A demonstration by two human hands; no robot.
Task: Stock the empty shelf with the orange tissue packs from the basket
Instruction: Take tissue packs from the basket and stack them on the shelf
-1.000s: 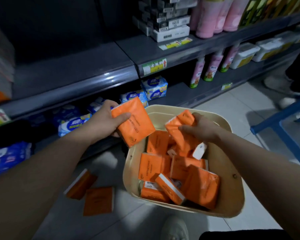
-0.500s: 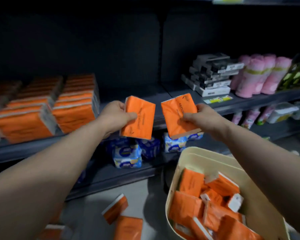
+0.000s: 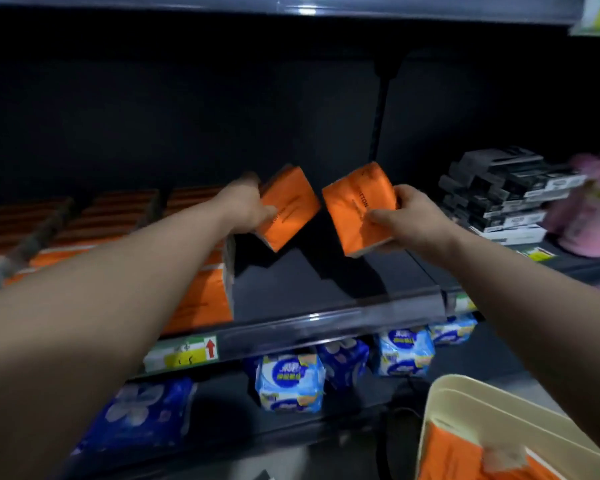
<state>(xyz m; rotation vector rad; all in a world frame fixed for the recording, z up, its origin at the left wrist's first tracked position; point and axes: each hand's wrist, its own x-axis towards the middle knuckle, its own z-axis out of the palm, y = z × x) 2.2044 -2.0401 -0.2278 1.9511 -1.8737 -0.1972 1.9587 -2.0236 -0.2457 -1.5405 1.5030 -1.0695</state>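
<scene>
My left hand (image 3: 245, 206) grips one orange tissue pack (image 3: 290, 206), tilted, above the dark shelf (image 3: 312, 289). Just to its right, my right hand (image 3: 407, 220) holds a second orange tissue pack (image 3: 355, 209), also tilted. Both packs hover over the bare right part of the shelf, close together but apart. Rows of stacked orange packs (image 3: 201, 296) fill the shelf's left part, right beside my left hand. The cream basket (image 3: 465, 396) sits at the bottom right with more orange packs (image 3: 451, 459) inside.
Black boxes (image 3: 503, 192) and pink rolls (image 3: 593, 209) stand on the neighbouring shelf section to the right. Blue-and-white tissue packs (image 3: 290, 382) line the lower shelf. A price label (image 3: 182, 353) is on the shelf's front rail. Another shelf (image 3: 305, 10) runs overhead.
Both hands lifted a pack out of the basket, rose to the shelf and reached in over its bare right part. The view swung up from the basket to the shelf.
</scene>
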